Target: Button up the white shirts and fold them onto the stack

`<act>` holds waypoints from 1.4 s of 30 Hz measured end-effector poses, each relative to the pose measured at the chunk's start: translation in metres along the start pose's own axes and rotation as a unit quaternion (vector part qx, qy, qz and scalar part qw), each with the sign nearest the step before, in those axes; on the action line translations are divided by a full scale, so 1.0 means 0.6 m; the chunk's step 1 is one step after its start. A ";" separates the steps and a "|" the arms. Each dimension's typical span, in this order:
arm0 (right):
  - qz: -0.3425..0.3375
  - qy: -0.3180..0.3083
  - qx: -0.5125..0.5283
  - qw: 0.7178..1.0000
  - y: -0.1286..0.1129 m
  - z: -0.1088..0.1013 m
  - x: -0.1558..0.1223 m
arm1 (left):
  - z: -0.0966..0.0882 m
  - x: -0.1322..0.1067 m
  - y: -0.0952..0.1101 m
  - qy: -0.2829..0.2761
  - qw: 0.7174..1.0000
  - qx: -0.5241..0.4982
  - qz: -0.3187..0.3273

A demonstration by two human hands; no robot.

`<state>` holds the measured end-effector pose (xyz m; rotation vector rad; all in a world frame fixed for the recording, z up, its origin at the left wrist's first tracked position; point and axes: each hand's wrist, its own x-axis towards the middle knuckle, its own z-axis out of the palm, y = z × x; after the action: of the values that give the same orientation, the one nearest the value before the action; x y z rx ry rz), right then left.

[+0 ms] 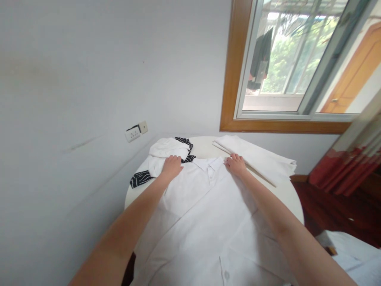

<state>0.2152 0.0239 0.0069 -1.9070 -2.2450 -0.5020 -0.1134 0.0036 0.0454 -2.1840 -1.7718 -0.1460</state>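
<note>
In the lower centre of the frame, a white shirt (202, 222) lies on a round table (204, 149), the left hand (172, 167) at its upper left edge, fingers close together, and the right hand (236, 164) beside its collar (214, 165), fingers slightly parted — whether either pinches it, I cannot tell.

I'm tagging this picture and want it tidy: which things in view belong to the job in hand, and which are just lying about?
In the job:
white button-up shirt
left hand and right hand, both at its collar end
round white table beneath it

Lying about:
white garment with black-and-white striped trim
folded white cloth
</note>
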 end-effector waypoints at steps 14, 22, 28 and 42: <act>-0.073 -0.140 0.033 0.987 0.053 -0.032 0.035 | -0.026 0.034 0.016 -0.119 0.992 -0.043 0.009; -0.048 -0.014 0.017 0.999 0.054 -0.114 0.051 | -0.110 0.097 -0.003 0.016 0.999 -0.031 0.003; -0.020 0.148 0.076 0.986 0.076 -0.170 0.035 | -0.142 0.081 -0.018 0.187 0.981 -0.048 0.009; -0.223 -0.021 0.160 0.961 0.072 -0.104 -0.257 | 0.003 -0.209 -0.063 0.007 0.947 -0.192 0.256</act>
<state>0.2788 -0.1352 0.0211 -1.2726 -2.5986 -0.1309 -0.1780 -0.1061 0.0155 -2.8306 -1.1800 -0.4049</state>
